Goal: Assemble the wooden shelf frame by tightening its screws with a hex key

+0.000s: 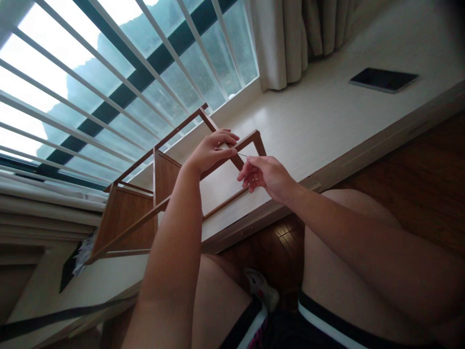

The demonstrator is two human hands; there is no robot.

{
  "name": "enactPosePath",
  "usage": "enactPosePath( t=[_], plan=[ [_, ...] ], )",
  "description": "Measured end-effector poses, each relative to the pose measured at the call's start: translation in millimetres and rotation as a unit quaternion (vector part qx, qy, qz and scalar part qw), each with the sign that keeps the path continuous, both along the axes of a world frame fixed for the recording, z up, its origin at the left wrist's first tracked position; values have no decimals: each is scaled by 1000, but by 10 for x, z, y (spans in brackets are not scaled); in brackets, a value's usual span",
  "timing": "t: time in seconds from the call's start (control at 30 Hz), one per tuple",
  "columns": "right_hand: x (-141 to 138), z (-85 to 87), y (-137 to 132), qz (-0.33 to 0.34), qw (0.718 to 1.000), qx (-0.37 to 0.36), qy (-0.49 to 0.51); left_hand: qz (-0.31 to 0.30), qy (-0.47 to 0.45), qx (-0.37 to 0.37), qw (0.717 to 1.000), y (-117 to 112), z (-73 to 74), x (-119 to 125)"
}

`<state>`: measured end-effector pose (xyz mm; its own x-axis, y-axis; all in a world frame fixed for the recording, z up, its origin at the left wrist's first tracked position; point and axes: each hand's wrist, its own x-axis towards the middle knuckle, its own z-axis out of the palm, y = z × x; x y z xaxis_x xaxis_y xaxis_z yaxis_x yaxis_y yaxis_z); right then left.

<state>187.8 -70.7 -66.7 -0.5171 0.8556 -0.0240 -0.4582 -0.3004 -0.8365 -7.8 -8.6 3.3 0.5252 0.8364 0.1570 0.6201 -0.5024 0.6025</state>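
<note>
A brown wooden shelf rack [132, 218] with slim rails and flat panels lies on its side on the pale window ledge. My left hand [212, 150] is closed around a rail near the rack's right end, its thumb and fingers on the wood. Close beside it, my right hand [267, 175] pinches a thin metal rod [241, 154] between thumb and forefinger, its other fingers loosely curled. The rod reaches toward the rail by my left thumb. Its far tip is too small and too near the fingers to make out.
A dark tablet [384, 79] lies on the ledge [290, 131] at the right. Behind stands a window with white bars [192, 29], with a beige curtain [278, 43] beside it. My legs are below, and a white shoe [263, 288] rests on the wooden floor.
</note>
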Motion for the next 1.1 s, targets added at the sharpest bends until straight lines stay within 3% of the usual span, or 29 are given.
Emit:
enactPosePath(
  t=[0.17, 0.33, 0.43, 0.83, 1.1],
  plan=[
    [10, -39, 2, -39, 991, 88, -93, 0, -4, -3, 1000, -4, 0, -5],
    [44, -79, 4, -100, 948, 229, -198, 1, -3, -2, 1000, -10, -3, -3],
    [59, -85, 15, -106, 928, 273, -232, 1, 1, 0, 1000, -13, 3, 0],
    [55, -55, 44, -101, 911, 320, -240, -4, 7, 13, 1000, 15, -22, -22],
    [69, -20, 28, -165, 906, 320, -225, 4, 4, 5, 1000, -5, -9, 0]
  ],
)
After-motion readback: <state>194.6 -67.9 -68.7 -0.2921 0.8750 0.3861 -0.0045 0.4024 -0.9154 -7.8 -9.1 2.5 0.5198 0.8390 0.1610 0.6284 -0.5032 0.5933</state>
